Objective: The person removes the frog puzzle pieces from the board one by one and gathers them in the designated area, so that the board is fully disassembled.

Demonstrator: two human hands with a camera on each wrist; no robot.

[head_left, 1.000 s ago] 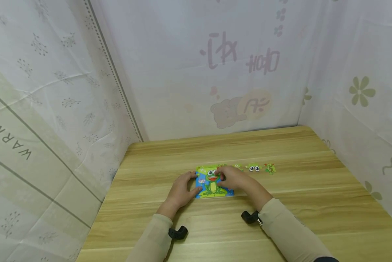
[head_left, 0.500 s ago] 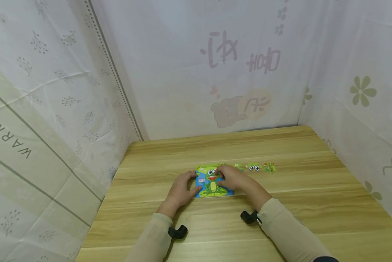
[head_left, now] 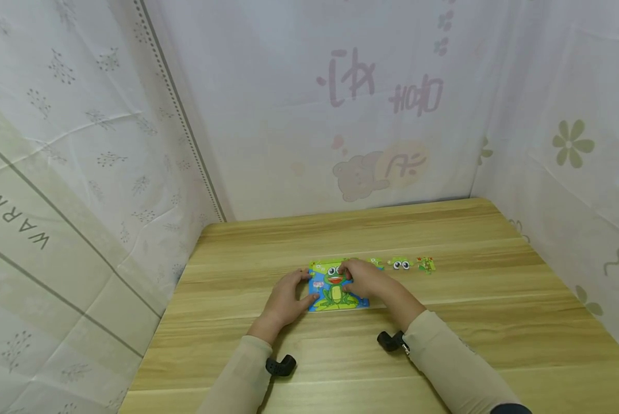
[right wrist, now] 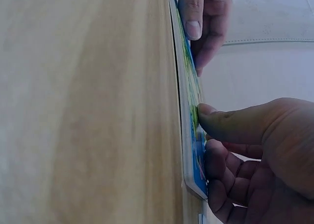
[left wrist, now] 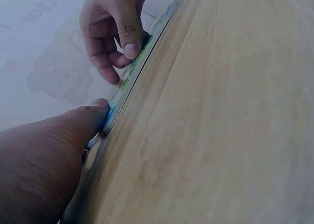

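Note:
A frog jigsaw puzzle (head_left: 337, 295) in a flat board lies on the wooden table in front of me, its edge seen side-on in both wrist views. My left hand (head_left: 285, 298) rests at the board's left side, fingers by the far corner, thumb touching the near part. Over the right part of the picture, my right hand (head_left: 367, 283) has curled fingers and a thumb that grip a puzzle piece low against the board. That hand covers most of the piece and the board's upper right. In the right wrist view the right thumb (right wrist: 230, 121) touches the printed surface.
Several loose pieces lie in a row behind and right of the board, among them a piece with two frog eyes (head_left: 401, 265) and a green and red piece (head_left: 426, 265). Patterned fabric (head_left: 340, 144) hangs around the table (head_left: 268, 238).
My right hand and forearm have shifted very slightly to the left. The left hand, the board and the loose pieces have stayed in place.

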